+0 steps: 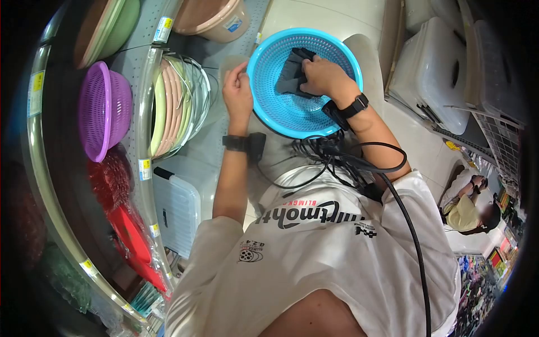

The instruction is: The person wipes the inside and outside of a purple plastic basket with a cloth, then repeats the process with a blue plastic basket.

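A round light-blue plastic basket with perforated sides sits in front of my body, its inside facing me. My left hand is at its left rim, fingers curled against the edge. Inside the basket, my right hand is closed on a dark grey cloth, which lies bunched against the basket's inner wall. Part of the cloth is hidden under my fingers. Both wrists wear black straps, and black cables bundle just below the basket.
Shelves on the left hold a purple basket, stacked pink and green basins, a pink tub and red plastic ware. Clear storage boxes stand at the right. Another person is low down at the far right.
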### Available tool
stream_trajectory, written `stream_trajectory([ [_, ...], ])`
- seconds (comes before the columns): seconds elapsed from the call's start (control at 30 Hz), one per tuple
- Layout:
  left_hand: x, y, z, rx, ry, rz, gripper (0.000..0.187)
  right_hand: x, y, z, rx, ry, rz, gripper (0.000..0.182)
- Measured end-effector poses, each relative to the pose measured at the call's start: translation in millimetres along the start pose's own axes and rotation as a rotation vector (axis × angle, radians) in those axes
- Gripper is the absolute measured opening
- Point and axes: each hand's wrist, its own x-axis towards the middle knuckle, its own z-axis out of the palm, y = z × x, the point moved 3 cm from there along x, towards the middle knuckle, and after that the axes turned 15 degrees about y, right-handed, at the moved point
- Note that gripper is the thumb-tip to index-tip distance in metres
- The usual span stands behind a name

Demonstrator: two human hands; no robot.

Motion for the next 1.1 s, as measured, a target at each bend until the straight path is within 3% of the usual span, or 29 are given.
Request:
stream_trajectory([
  [0.13, 0.1, 2.4, -2.4, 0.022, 0.014, 0.021, 0.031, 5.2, -11.4, 0.4, -0.073, 0.01, 0.004, 0.055],
  [0.2, 0.1, 3.5, -3.3, 0.009, -0.015, -0.016, 0.029, 0.9, -17.2, -3.0, -0.087, 0.2, -0.129, 0.053],
  [0.27, -2.1, -33.1, -2.0, 0.052, 0.035, 0.044, 0.028, 2.0, -17.7, -9.5, 0.141, 0.311, -0.255, 0.047],
  [0.3, -3.5, -26.2, 0.2, -0.072, 0.046, -0.006, 0.029, 6.5, -20.9, -5.8, 0.204, 0.385, -0.292, 0.045],
  [0.33, -0.6, -34.8, -1.6, 0.062, 0.023, 0.048, 0.028, 8.0, -26.7, -10.8, 0.273, 0.32, -0.268, 0.047],
  [0.43, 1.2, -20.0, 1.3, 0.072, 0.044, 0.007, 0.024, 4.0, -24.6, 14.3, 0.15, 0.147, -0.167, 0.068],
  [0.63, -0.4, 7.6, -1.3, 0.087, 0.058, 0.049, 0.025, 20.7, -1.2, 22.6, 0.339, 0.008, -0.094, 0.074],
  [0.7, 2.1, 2.1, -0.2, 0.148, 0.075, 0.119, 0.025, 22.8, -1.7, 27.6, 0.229, -0.092, -0.155, 0.074],
  [0.9, 2.2, 10.5, -3.8, 0.152, 0.035, 0.015, 0.027, 13.7, -43.5, 16.6, -0.177, -0.205, -0.045, 0.095],
  [1.03, 2.7, 14.5, -2.5, 0.072, 0.028, 0.033, 0.028, 8.5, -57.5, 41.0, -0.434, -0.184, -0.208, 0.096],
  [1.1, -0.4, 15.6, -4.8, 0.058, 0.007, -0.04, 0.028, 11.6, -48.8, 79.9, -0.536, -0.082, -0.136, 0.062],
])
